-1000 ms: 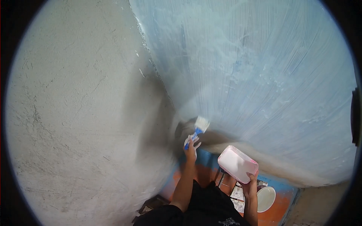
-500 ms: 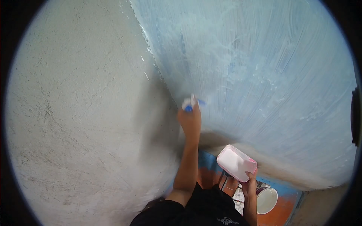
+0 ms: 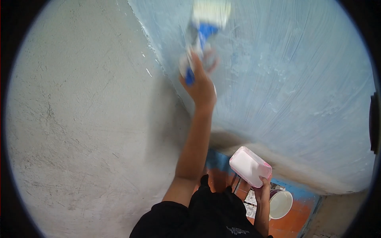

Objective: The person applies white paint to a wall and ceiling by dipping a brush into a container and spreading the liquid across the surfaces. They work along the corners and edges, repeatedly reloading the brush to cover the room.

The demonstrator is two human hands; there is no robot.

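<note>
My left hand [image 3: 198, 81] is closed around the handle of a wide paintbrush [image 3: 207, 29], blue with pale yellowish bristles. Motion blurs both the brush and the fingers. The bristles point up over the light blue wall [image 3: 278, 71], which carries streaky white strokes; whether they touch it is hard to tell. Lower down, my right hand [image 3: 262, 190] grips the near corner of a shallow pink tub [image 3: 237, 171] with white paint [image 3: 248, 166] inside. The tub is tilted slightly, and my thumb lies over its rim.
A bare grey plaster wall [image 3: 79, 119] meets the blue one at a corner on the left. Below my right hand a white-lined bucket [image 3: 282, 204] stands on the orange floor [image 3: 299, 216], which has a blue border. A dark object [image 3: 374, 123] sits at the right edge.
My left hand has moved up along the blue wall with the paintbrush, whose bristles now show near the top. My right hand and the tub have shifted up only slightly.
</note>
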